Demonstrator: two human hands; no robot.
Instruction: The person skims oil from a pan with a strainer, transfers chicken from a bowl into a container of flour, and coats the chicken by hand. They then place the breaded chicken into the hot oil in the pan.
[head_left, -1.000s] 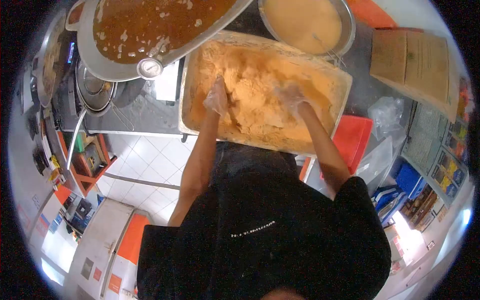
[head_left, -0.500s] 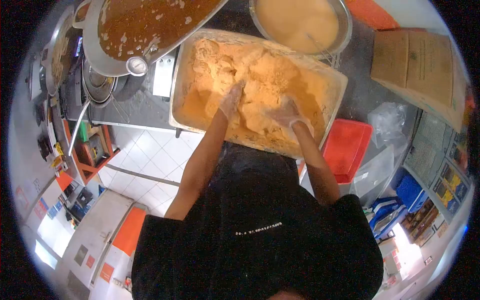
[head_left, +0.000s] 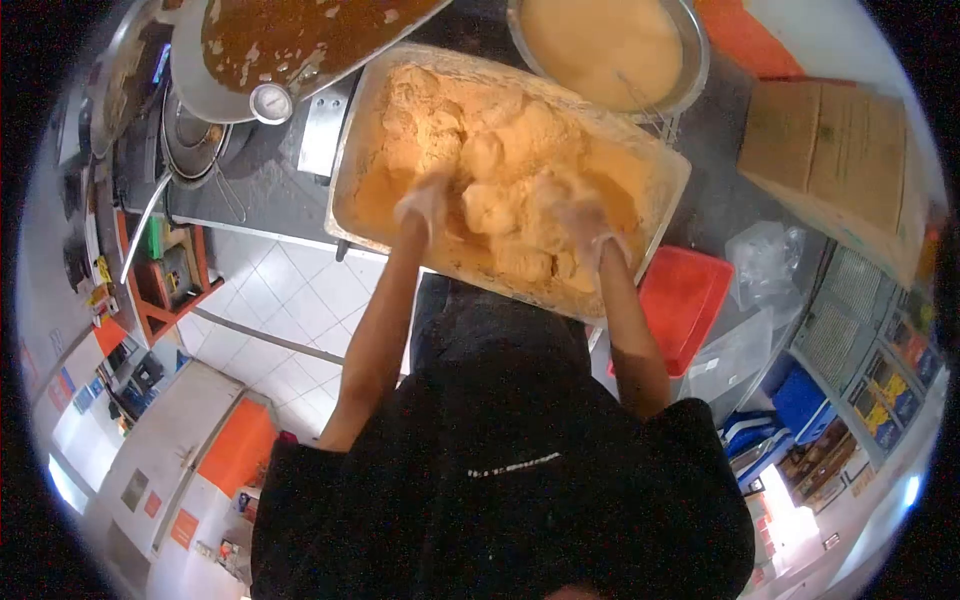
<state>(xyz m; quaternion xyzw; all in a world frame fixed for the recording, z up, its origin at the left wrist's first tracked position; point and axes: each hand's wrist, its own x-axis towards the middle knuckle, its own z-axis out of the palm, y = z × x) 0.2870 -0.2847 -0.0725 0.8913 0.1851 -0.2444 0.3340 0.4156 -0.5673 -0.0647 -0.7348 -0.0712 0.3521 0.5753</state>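
While buried in orange breading mix [head_left: 520, 150] inside big rectangular tub [head_left: 345, 165] on counter, both gloved hands working coated pieces. Left hand [head_left: 425, 203] near tub's left-centre, fingers blurred, can't tell if spread or closed. Right hand [head_left: 585, 225] toward tub's right-front, fingers also blurred and dusted, state unclear. Between the 2 hands, 1 rounded coated lump [head_left: 490, 208] sitting on top of mix, just beside both.

Judgement on handling: lumps prob. soft, light-ish, wet under a loose powder coat, so slippery if squeezed and coating likely to flake w/ rough grip. Best taken from below w/ cupped fingers, not pinched. Mix itself loose, dry, spills easily over tub rim.

Nearby: round bowl of pale batter [head_left: 610, 45] behind tub, wide pan of brown oil [head_left: 290, 35] to left-rear w/ dial thermometer [head_left: 270, 102], red bin [head_left: 690, 300] at right.
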